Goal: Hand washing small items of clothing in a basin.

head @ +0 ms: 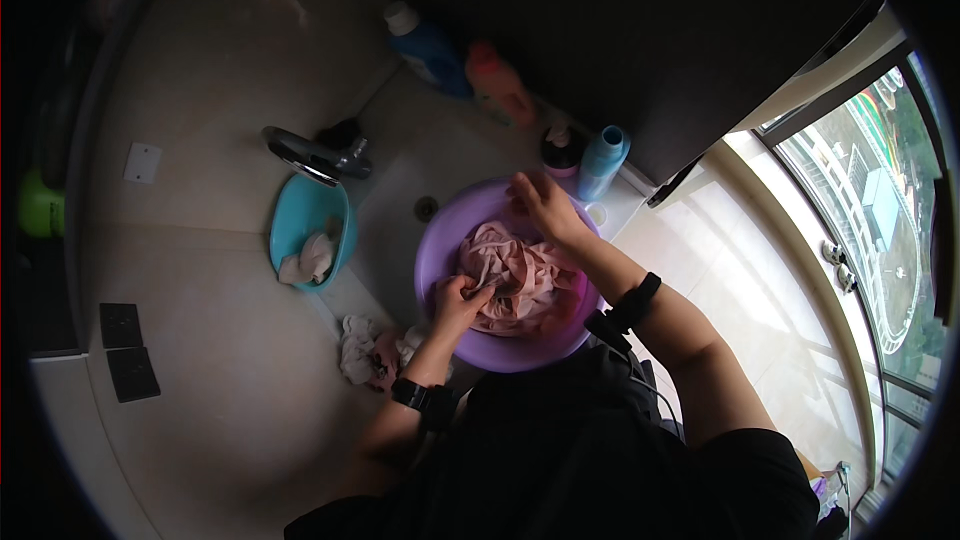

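A round purple plastic basin point(433, 262) stands in front of me with wet-looking pink cloth point(525, 270) heaped in it. My left hand point(459, 305) is at the near left of the heap, thumb and fingers pinching a fold of the cloth. Over the far right rim of the basin is my right hand point(544, 206), its fingers loosely bent and raised above the cloth; it holds nothing that I can see. Just beyond that hand stand a light blue bottle point(602, 165) and a dark pump bottle point(561, 150).
Left of the basin, a chrome faucet point(315, 157) reaches over a teal basin point(289, 210) holding pale cloth point(313, 259). White and pink cloths point(367, 349) lie beside my left forearm. A blue detergent bottle point(431, 56) and an orange-pink bottle point(501, 86) stand at the back.
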Motion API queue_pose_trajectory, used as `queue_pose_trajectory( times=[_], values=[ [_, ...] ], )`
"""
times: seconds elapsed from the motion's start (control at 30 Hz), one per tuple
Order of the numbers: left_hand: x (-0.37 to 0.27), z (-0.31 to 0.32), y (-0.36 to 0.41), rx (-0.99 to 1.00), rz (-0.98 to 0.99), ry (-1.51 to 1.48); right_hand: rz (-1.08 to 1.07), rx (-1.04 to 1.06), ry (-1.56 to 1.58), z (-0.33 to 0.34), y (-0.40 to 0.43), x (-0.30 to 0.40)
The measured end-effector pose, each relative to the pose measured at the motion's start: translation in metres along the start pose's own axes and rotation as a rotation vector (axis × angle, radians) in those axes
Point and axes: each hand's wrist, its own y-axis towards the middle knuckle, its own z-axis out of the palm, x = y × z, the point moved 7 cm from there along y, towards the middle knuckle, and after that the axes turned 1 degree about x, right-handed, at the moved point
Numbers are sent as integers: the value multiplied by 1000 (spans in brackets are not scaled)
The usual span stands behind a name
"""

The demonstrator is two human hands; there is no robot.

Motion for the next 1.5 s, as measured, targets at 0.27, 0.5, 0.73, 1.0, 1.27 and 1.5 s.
queue_pose_trajectory(
  times=[0.27, 0.5, 0.73, 1.0, 1.27, 1.5],
  values=[
    [-31, -9, -13, 1, -91, -283, 116, -187, 830, -29, 58, -8],
    [-16, -14, -16, 31, -116, -274, 145, -352, 875, -30, 69, -22],
    [-49, -2, -13, -15, 30, 203, 156, -353, 759, -35, 65, -31],
    [-11, 8, 4, -30, 54, 41, 151, 55, 706, -13, 23, -33],
    [-15, 21, -2, -10, -506, -1250, -252, 513, -353, 54, -67, -14],
    [-60, 42, -13, 149, -388, -1492, -27, 428, -1003, 47, -37, -54]
  ],
)
